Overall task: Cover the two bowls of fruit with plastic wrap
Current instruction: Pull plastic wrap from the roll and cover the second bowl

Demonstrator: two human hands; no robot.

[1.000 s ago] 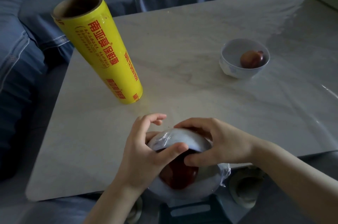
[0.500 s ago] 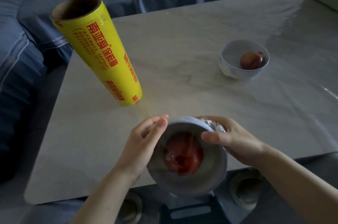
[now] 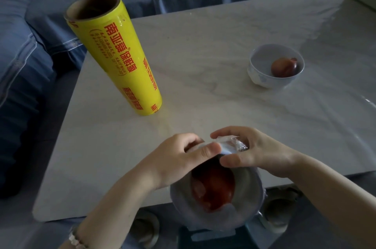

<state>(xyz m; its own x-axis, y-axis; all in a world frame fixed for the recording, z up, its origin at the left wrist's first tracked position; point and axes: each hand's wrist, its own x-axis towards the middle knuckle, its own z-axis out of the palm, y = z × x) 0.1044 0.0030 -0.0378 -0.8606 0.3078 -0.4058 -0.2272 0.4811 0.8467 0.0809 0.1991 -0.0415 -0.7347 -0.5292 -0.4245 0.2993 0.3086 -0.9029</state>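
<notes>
As hands (image 3: 175,159) (image 3: 262,153) pinch wrap (image 3: 234,144), fingers (image 3: 227,134) curl.

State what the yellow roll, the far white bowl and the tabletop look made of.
Yellow plastic-wrap roll: glossy clear film over a printed yellow label, wound on a dull brown tube, likely cardboard. Far white round bowl: smooth, faintly glossy, probably glazed ceramic. Pale tabletop: grey veining and soft sheen suggest polished marble or an imitation.

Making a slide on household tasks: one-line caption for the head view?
Left hand grips the near bowl of red fruit; right hand pinches plastic wrap at its rim; far bowl uncovered.
</notes>
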